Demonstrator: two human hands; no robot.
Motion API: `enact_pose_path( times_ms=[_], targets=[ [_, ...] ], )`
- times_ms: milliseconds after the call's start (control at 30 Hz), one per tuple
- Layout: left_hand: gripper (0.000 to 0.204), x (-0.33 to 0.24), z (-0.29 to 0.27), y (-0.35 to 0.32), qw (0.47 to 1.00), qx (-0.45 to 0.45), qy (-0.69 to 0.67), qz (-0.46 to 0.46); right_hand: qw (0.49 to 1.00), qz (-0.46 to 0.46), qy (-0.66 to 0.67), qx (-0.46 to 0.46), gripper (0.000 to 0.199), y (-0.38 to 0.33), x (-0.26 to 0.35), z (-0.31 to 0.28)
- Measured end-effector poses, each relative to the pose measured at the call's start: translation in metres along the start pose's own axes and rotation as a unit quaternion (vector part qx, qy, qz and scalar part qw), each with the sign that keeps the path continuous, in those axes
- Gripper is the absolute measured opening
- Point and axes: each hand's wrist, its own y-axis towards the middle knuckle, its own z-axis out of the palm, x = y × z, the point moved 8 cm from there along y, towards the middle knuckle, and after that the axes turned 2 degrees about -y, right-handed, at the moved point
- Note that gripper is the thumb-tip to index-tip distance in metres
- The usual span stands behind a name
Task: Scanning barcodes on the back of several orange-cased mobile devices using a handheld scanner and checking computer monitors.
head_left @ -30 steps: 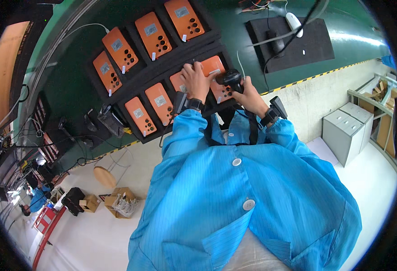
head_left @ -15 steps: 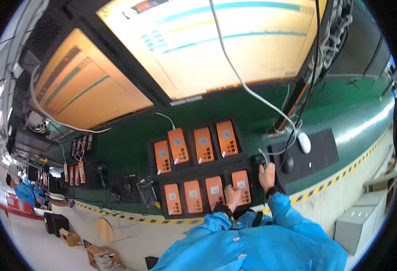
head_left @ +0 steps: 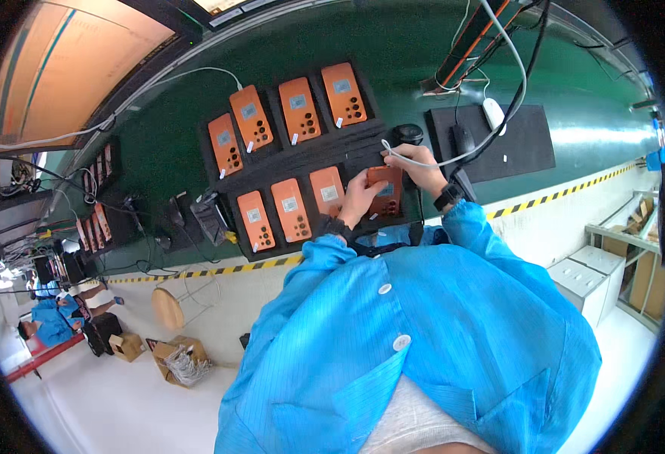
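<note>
Two rows of orange smartphones lie back-up in black foam trays. At the right end of the near row is one smartphone (head_left: 390, 198), darker than its neighbours, with my left hand (head_left: 360, 197) gripping its left edge. My right hand (head_left: 419, 166) is closed at the upper end of that phone, pinching a white cable (head_left: 453, 159) near its tip. Whether the tip touches the phone I cannot tell, as fingers cover it. Left of my hand is another near-row smartphone (head_left: 327, 189). In the far row, one smartphone (head_left: 251, 117) has a white cable at its top edge.
Right of the trays sit a black round device (head_left: 407, 135), a dark mat (head_left: 529, 144), a black mouse (head_left: 463, 139) and a white mouse (head_left: 494, 116). Monitors (head_left: 83, 68) stand at the far left. Striped tape (head_left: 529, 206) edges the bench. Another person (head_left: 52, 321) is at far left.
My view has tilted down. My right hand has moved from beside the black round device to the rightmost near phone, bringing the white cable. My left hand now grips that phone, which looks tilted.
</note>
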Motion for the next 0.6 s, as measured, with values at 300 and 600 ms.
enact_pose_path(
  times_ms=[300,600],
  targets=[
    [0.028,-0.015,0.001,-0.002,0.999,0.019,-0.029,-0.028,0.996,0.068,0.053,-0.030,0.023,0.005,-0.013,0.009],
    [0.023,-0.011,0.003,0.006,0.999,0.034,0.006,-0.015,0.997,0.074,-0.015,0.010,0.019,0.007,-0.014,0.008]
  ],
)
